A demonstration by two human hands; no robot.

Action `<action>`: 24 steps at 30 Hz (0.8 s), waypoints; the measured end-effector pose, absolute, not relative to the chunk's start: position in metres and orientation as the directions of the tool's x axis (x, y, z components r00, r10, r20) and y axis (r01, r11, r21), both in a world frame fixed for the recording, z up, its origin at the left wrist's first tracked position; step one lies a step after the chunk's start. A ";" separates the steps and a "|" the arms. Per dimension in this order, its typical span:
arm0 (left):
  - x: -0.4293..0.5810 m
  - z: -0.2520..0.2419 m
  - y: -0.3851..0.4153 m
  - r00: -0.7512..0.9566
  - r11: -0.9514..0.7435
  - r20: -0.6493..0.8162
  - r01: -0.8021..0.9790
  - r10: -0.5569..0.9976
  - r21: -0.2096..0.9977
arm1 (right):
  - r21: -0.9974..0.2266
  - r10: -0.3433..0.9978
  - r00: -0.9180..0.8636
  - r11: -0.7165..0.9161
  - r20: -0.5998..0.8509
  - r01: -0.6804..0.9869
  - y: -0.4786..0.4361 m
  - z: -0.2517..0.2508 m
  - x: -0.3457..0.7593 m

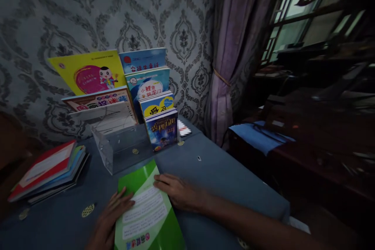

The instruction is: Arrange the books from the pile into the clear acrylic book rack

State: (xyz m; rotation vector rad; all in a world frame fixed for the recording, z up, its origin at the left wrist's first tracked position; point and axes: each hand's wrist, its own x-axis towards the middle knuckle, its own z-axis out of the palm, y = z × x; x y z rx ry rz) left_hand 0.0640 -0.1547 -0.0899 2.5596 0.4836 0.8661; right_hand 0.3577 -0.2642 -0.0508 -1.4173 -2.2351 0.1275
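Note:
A green book (pixel 172 226) with a pale panel of printed text is in front of me at the bottom middle, its print upside down to me. My left hand (pixel 113 213) holds the book's left side, fingers over the cover. At the right edge, my right hand (pixel 178 191) is closed on the book, fingertips on the cover and thumb hidden. Just beyond stands a clear acrylic book rack (pixel 102 148). Its left part holds a yellow book (pixel 66 72) and a brown-edged book (pixel 79 104); blue books (pixel 162 134) fill the right part in tiers.
A stack of books with a red one (pixel 48 164) on top lies left of the rack. Everything rests on a blue-grey tabletop (pixel 222 179). Behind are patterned wallpaper (pixel 187 11) and a tied purple curtain (pixel 231 47). A dark table with a blue cloth (pixel 252 134) stands right.

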 end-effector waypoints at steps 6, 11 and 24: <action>0.057 -0.090 -0.143 0.846 -0.951 0.461 0.153 0.267 0.270 | -0.234 0.875 -0.358 0.441 0.326 0.866 -0.263 -0.052 0.363; 0.060 -0.082 -0.146 0.839 -0.961 0.481 0.159 0.253 0.228 | -0.279 0.805 -0.497 0.583 0.323 0.763 -0.253 -0.054 0.331; 0.064 -0.072 -0.154 0.840 -0.957 0.477 0.153 0.257 0.245 | -0.360 0.960 -0.253 0.279 0.118 0.891 -0.212 -0.052 0.305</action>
